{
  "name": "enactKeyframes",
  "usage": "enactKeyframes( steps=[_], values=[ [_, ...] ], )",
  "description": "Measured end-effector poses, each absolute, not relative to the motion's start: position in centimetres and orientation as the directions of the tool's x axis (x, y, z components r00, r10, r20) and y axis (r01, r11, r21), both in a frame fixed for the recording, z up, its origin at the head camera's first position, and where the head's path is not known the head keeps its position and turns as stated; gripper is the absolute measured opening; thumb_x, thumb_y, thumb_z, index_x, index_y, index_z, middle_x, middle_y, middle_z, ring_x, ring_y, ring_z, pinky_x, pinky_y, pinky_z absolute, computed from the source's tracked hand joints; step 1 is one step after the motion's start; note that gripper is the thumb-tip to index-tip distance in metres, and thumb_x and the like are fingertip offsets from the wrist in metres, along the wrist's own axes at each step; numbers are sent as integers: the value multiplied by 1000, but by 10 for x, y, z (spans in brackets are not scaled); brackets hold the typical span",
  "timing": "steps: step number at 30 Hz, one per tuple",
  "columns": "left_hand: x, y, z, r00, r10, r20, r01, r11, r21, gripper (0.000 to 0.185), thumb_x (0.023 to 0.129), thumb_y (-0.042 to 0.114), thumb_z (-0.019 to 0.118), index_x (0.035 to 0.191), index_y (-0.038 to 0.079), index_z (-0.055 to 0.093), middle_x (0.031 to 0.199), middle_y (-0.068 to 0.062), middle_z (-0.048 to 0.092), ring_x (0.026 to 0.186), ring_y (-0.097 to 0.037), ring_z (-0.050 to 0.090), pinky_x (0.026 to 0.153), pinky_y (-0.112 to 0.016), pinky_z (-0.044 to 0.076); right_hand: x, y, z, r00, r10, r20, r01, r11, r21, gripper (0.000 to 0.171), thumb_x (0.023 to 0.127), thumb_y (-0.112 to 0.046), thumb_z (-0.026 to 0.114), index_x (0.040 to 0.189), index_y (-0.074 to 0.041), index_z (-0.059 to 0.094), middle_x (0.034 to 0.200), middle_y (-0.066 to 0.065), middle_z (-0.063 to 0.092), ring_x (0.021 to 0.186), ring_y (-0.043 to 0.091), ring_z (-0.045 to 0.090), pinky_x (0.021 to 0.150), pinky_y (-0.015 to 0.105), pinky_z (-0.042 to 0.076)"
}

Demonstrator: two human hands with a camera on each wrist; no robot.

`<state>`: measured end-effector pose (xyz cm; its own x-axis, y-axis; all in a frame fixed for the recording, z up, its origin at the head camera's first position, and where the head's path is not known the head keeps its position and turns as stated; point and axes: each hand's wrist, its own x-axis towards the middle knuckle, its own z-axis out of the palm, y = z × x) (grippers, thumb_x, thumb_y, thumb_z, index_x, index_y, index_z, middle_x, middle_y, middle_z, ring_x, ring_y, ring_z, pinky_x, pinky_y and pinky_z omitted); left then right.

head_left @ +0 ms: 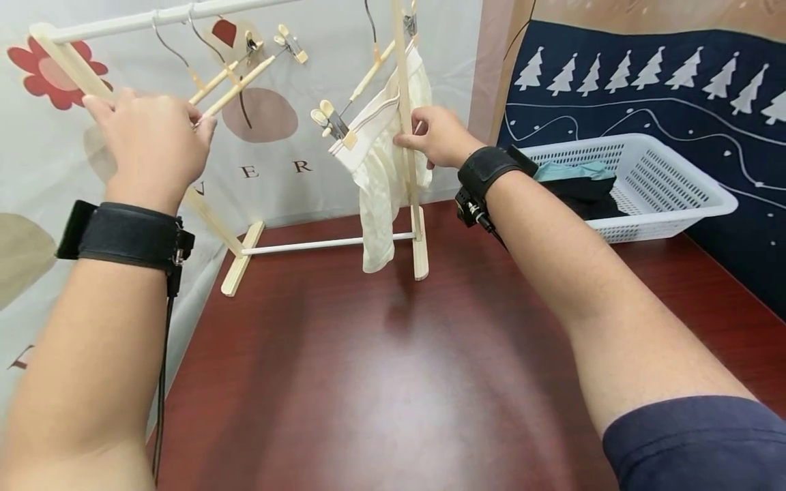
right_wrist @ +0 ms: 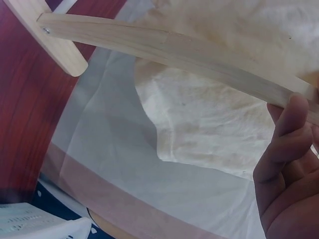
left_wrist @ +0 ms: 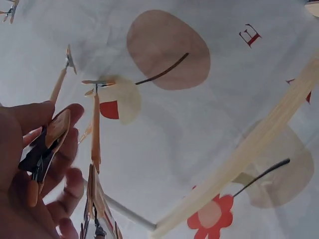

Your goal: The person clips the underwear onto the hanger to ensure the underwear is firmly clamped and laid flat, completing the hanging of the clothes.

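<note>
In the head view my left hand (head_left: 150, 140) pinches the near end of a wooden clip hanger (head_left: 254, 76) that hooks on the rack's top rail. The left wrist view shows a clip (left_wrist: 59, 128) of that hanger between thumb and fingers. A second bare clip hanger (head_left: 211, 86) hangs beside it. On the right, cream pants (head_left: 377, 204) hang by the waistband from another clip hanger (head_left: 372, 71). My right hand (head_left: 439, 136) grips the rack's right wooden post (head_left: 403, 82), in front of the pants; the right wrist view shows fingers (right_wrist: 291, 117) against it.
The rack's white top rail (head_left: 123, 26) and lower bar (head_left: 325, 244) join its wooden ends. A white perforated basket (head_left: 675, 219) with folded black and teal clothes (head_left: 577, 187) stands right on the red-brown table (head_left: 319, 368). A printed curtain (head_left: 295, 198) hangs behind.
</note>
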<state>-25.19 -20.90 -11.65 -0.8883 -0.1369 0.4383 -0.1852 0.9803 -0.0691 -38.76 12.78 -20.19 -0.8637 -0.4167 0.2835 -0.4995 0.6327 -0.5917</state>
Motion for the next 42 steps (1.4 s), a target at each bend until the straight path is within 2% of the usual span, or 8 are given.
enactKeyframes(
  steps=[5, 10, 18, 24, 29, 36, 39, 42],
  values=[
    [-257, -210, -127, -871, -108, 479, -129, 992, -11, 50, 107, 36, 34, 122, 0, 66, 103, -36, 61, 106, -61, 49, 106, -72, 15, -392, 131, -209, -864, -422, 274, -498, 636, -589, 32, 98, -41, 62, 91, -11, 53, 92, 19, 68, 50, 18, 64, 67, 31, 51],
    [-257, -207, -128, -829, -129, 544, -132, 991, 35, 55, 108, 40, 29, 132, 3, 62, 115, -33, 64, 107, -59, 51, 100, -69, 25, -396, 135, -212, -869, -420, 264, -490, 646, -585, 32, 98, -40, 61, 90, -11, 51, 91, 19, 67, 49, 17, 63, 63, 30, 50],
    [-226, -208, -154, -744, -72, 665, -4, 995, 104, 52, 106, 39, 39, 108, -1, 72, 89, -31, 67, 91, -56, 54, 99, -69, 27, -400, 135, -212, -871, -420, 254, -485, 658, -576, 31, 98, -41, 62, 91, -12, 52, 91, 19, 68, 54, 22, 67, 64, 30, 51],
    [-202, -214, -186, -674, -12, 739, 77, 993, 87, 41, 105, 31, 49, 112, 0, 74, 88, -30, 69, 84, -54, 57, 85, -64, 27, -404, 133, -215, -878, -411, 246, -472, 657, -588, 30, 97, -41, 63, 92, -12, 54, 92, 18, 68, 49, 16, 64, 65, 30, 52],
    [-181, -218, -226, -641, 47, 766, 148, 987, 63, 32, 102, 27, 57, 100, 1, 76, 76, -26, 69, 65, -50, 57, 69, -58, 28, -406, 130, -220, -884, -409, 225, -457, 658, -598, 32, 97, -42, 63, 98, -11, 57, 97, 15, 70, 53, 21, 66, 66, 30, 53],
    [-158, -221, -293, -676, 70, 734, 172, 983, 65, 19, 95, 18, 67, 88, 2, 76, 64, -19, 66, 43, -39, 49, 44, -45, 28, -408, 149, -222, -887, -442, 137, -433, 689, -581, 40, 99, -36, 47, 131, -11, 52, 119, 11, 65, 72, 26, 67, 64, 33, 53],
    [-156, -219, -317, -706, 66, 705, 166, 983, 74, 16, 93, 17, 70, 92, 2, 76, 67, -20, 68, 45, -40, 51, 40, -43, 28, -410, 182, -226, -908, -390, 154, -413, 765, -494, 40, 97, -26, 38, 127, -7, 57, 120, 15, 63, 90, 29, 62, 75, 40, 50],
    [-157, -215, -336, -733, 53, 678, 159, 983, 95, 16, 92, 17, 71, 93, 2, 76, 68, -19, 69, 46, -38, 54, 41, -44, 31, -414, 224, -238, -930, -340, 142, -368, 881, -298, 35, 94, -20, 39, 113, -1, 61, 113, 21, 64, 99, 35, 59, 84, 47, 47]
  ],
)
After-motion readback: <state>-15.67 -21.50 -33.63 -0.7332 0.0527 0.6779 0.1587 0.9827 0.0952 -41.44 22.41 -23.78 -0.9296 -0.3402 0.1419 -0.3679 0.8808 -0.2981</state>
